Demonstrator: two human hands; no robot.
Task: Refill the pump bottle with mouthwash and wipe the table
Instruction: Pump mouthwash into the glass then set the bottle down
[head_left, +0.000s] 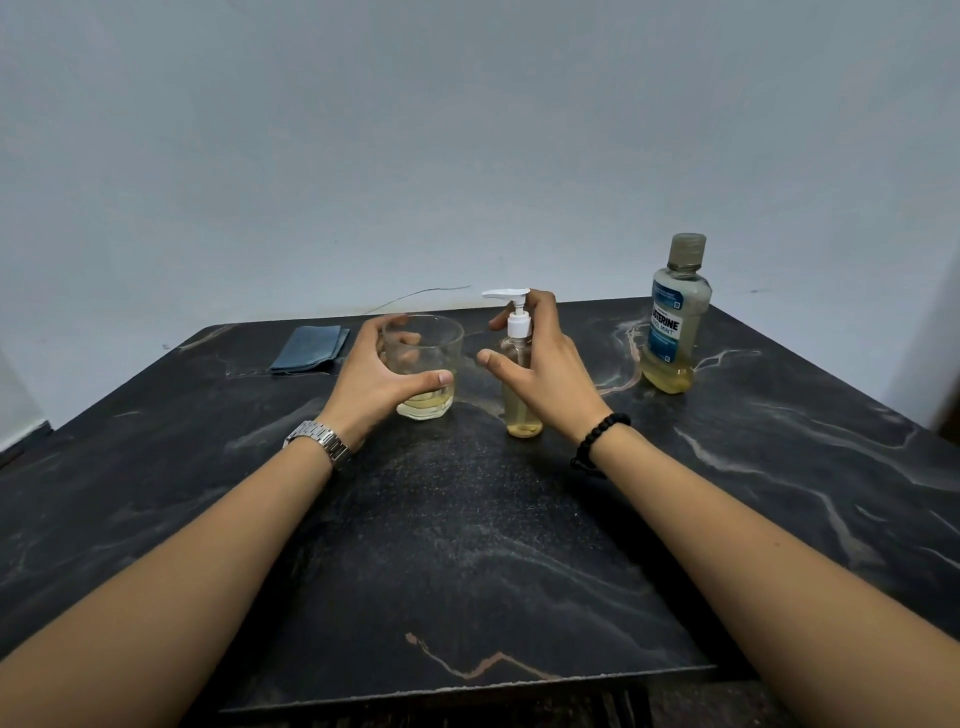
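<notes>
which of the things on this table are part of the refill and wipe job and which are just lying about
Part of the job:
- pump bottle, right hand around it
- mouthwash bottle, capped, far right
- folded blue cloth, far left, for wiping
- table

Unclear or just lying about:
- glass with a little yellowish liquid, left hand around it; may serve for pouring
- thin wire behind the table

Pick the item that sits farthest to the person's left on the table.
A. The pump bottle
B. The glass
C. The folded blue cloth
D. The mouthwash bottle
C: the folded blue cloth lies left of the glass, pump bottle and mouthwash bottle.
</notes>
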